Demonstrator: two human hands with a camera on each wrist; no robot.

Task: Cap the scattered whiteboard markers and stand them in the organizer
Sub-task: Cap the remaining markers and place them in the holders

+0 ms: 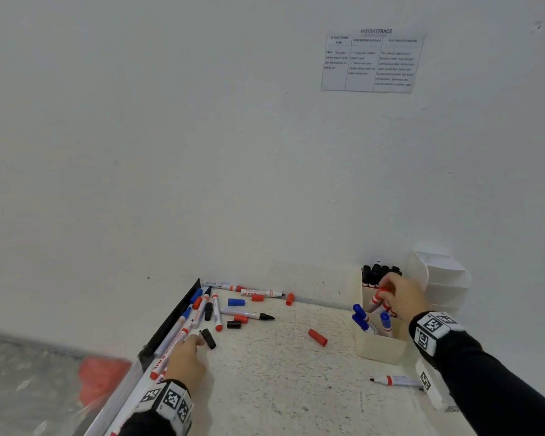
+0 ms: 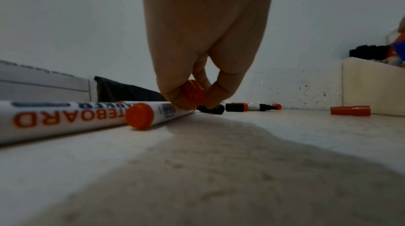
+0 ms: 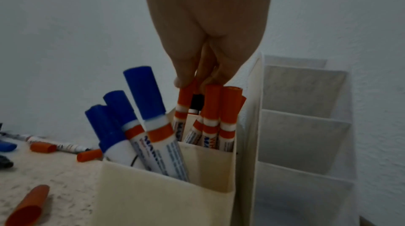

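Note:
Several markers and loose caps lie scattered at the table's back left. My left hand reaches into that pile and pinches a small round red piece just above the table; whether it is a marker's end or a cap is hidden by the fingers. A loose black cap lies right beside it. At the right stands the cream organizer, with blue-capped markers in front, red-capped ones behind them and black ones at the back. My right hand pinches the top of a red-capped marker standing in the middle compartment.
A white tiered tray stands against the wall behind the organizer. A loose red cap lies mid-table, and an uncapped marker lies near my right forearm beside a white box. A black rail marks the table's left edge.

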